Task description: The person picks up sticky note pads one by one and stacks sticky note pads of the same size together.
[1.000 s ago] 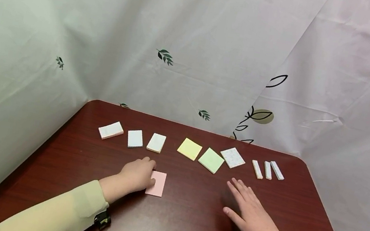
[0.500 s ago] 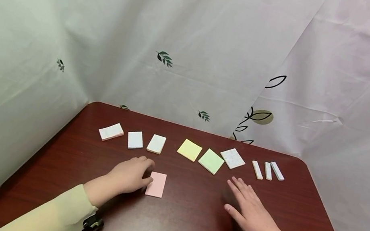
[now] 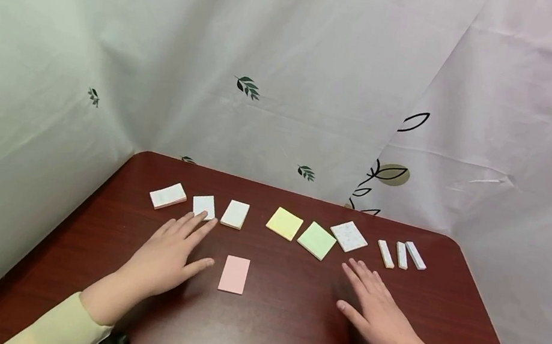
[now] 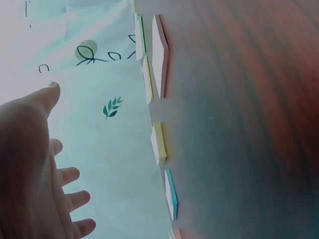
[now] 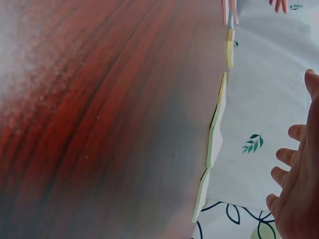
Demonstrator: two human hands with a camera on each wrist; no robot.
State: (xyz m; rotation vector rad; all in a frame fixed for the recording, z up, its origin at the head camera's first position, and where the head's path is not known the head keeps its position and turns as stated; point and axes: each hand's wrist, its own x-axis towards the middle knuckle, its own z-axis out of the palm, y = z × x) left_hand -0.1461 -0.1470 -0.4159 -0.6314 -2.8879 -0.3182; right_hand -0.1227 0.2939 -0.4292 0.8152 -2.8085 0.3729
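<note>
A pink sticky note pad (image 3: 234, 274) lies flat on the dark red table, nearer to me than the row of other pads. Left of it, my left hand (image 3: 160, 256) is spread with straight fingers and holds nothing. Its fingertips overlap the lower edge of a pale blue-white pad (image 3: 203, 205) in the head view. In the left wrist view the left hand (image 4: 30, 159) appears raised off the tabletop, thumb apart. On the right, my right hand (image 3: 381, 311) has its fingers extended and grips nothing; the green pad (image 3: 316, 240) is close beyond its fingertips.
Along the back of the table (image 3: 282, 331) run a white pad (image 3: 168, 196), a cream pad (image 3: 235, 214), a yellow pad (image 3: 284, 223) and a speckled white pad (image 3: 349, 236). Several narrow strips (image 3: 401, 255) lie at the right. A pale cloth (image 3: 292, 77) hangs behind.
My left hand has let go of the pink pad and drawn back to the left, its fingers straightening and spreading. The pink pad stays in place; the right hand barely moves.
</note>
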